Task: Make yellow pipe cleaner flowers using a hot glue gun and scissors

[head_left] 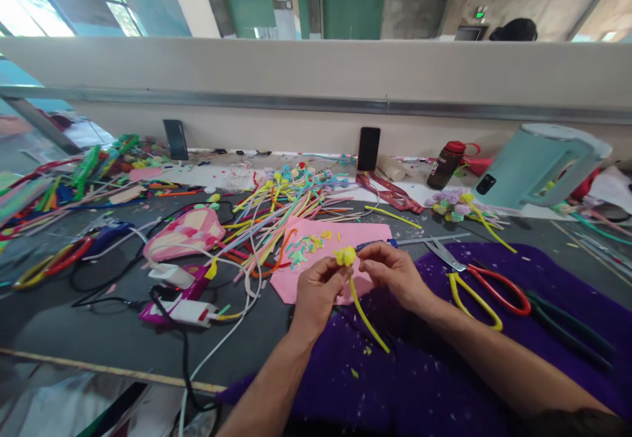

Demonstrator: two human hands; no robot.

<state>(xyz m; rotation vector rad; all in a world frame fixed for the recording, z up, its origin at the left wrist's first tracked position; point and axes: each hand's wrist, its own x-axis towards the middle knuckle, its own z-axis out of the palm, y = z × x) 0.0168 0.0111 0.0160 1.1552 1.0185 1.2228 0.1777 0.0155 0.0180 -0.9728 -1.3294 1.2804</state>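
My left hand (323, 285) pinches a yellow fuzzy flower (345, 256) between thumb and fingers. Its bent yellow stem (364, 318) hangs down over a dark purple cloth (395, 384). Just right of the flower is my right hand (390, 272), its fingers curled together; whatever lies between the fingertips is too small to make out. Beneath both hands lies a pink sheet (281, 285) with small cut pieces (307, 247) in green, yellow and orange. Behind the right hand, a blue-handled tool (392, 243) shows only in part.
Scissors (486, 285) with red and yellow handles and dark green-handled pliers (567, 328) rest at right. Coloured fuzzy stems (276, 206) pile up behind. A power strip (182, 299) with cables is at left. A kettle (538, 164), bottle (447, 164) and phone (368, 149) stand at the back.
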